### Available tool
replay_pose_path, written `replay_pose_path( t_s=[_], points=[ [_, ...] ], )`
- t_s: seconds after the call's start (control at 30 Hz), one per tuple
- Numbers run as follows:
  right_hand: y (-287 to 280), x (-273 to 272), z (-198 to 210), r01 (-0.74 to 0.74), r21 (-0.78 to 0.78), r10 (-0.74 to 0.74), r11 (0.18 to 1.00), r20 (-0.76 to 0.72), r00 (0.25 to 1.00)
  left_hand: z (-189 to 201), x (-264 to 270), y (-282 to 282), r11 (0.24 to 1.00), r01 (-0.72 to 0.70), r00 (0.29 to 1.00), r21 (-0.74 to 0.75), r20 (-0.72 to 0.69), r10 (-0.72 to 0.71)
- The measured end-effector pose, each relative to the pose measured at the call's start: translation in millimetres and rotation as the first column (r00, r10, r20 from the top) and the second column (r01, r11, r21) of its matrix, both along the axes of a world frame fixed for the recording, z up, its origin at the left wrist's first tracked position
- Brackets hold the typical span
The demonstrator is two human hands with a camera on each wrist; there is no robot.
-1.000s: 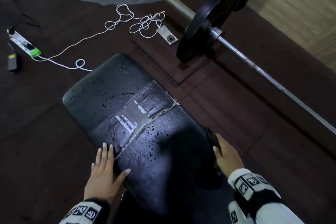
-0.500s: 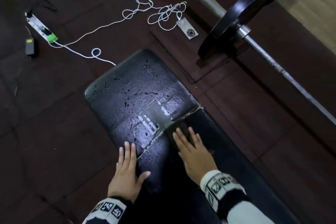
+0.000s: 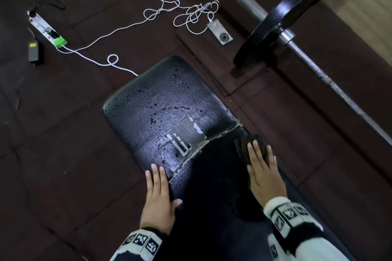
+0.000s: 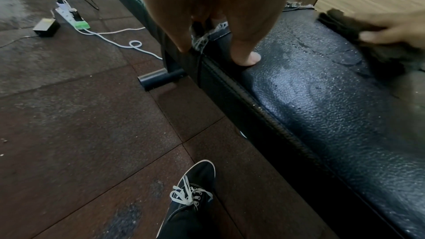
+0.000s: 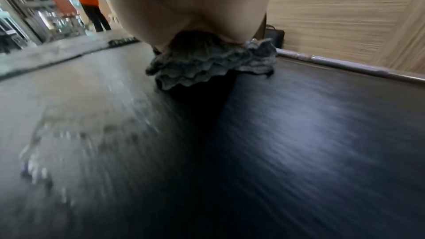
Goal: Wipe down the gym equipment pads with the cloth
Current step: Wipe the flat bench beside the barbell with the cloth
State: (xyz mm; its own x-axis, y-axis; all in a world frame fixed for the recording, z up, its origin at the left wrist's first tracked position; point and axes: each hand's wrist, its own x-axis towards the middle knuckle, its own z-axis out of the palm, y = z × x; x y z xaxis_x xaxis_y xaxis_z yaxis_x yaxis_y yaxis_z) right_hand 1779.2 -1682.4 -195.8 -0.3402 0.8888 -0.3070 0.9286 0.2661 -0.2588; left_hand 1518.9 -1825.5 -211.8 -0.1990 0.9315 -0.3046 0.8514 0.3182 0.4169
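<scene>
Wiping is under way: your right hand presses flat, straight fingers on the dark cloth at the bench pad's right edge. Your left hand braces, fingers flat. Next, sweep toward the droplets ahead.

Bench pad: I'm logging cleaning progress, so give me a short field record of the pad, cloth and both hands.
pad: black bench pad, droplets on far section, torn seam across it
cloth: dark cloth, on pad near right edge
right hand: right hand flat, pressing cloth
left hand: left hand flat on pad's left edge
floor: phone, white cable, barbell
</scene>
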Motion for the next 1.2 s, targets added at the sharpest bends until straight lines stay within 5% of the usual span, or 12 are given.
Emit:
replay_pose_path(
  t_s=[0.1, 0.2, 0.4, 0.57, 0.77, 0.93, 1.07, 1.2],
  points=[
    [15, -43, 1, 0.015, 0.006, -0.015, 1.0, -0.003, 1.0, 0, 1, -1, 1.0, -0.006, 1.0, 0.015, 0.019, 0.005],
    [0, -64, -2, -0.125, 0.053, 0.124, 0.991, 0.014, 0.992, 1, 0, -2, 1.0, 0.002, 0.999, -0.018, 0.033, -0.001],
    [-64, -1, -2, -0.389, 0.022, 0.388, 0.921, 0.049, 0.92, -3, -1, -3, 1.0, 0.006, 1.0, 0.026, 0.007, -0.007],
    [-54, 55, 0, -0.214, 0.033, 0.209, 0.976, 0.117, 0.971, -2, 2, 0, 1.0, 0.003, 0.999, -0.012, -0.043, -0.003],
    [10, 2, -7, 0.045, 0.058, -0.048, 0.997, 0.052, 0.998, -2, 2, -1, 0.999, 0.0, 1.0, -0.046, 0.013, 0.0],
    [4, -52, -6, -0.095, 0.086, 0.093, 0.992, 0.028, 0.995, -1, -1, -5, 1.0, 0.007, 1.0, -0.016, -0.003, -0.007],
    [-56, -35, -8, -0.226, 0.057, 0.225, 0.973, 0.017, 0.974, 14, -15, -1, 0.994, -0.039, 0.999, -0.105, -0.037, 0.035],
    [-106, -7, -7, -0.223, 0.002, 0.223, 0.975, 0.039, 0.974, 27, -40, 1, 0.998, -0.046, 0.999, -0.043, -0.008, 0.045]
  ],
)
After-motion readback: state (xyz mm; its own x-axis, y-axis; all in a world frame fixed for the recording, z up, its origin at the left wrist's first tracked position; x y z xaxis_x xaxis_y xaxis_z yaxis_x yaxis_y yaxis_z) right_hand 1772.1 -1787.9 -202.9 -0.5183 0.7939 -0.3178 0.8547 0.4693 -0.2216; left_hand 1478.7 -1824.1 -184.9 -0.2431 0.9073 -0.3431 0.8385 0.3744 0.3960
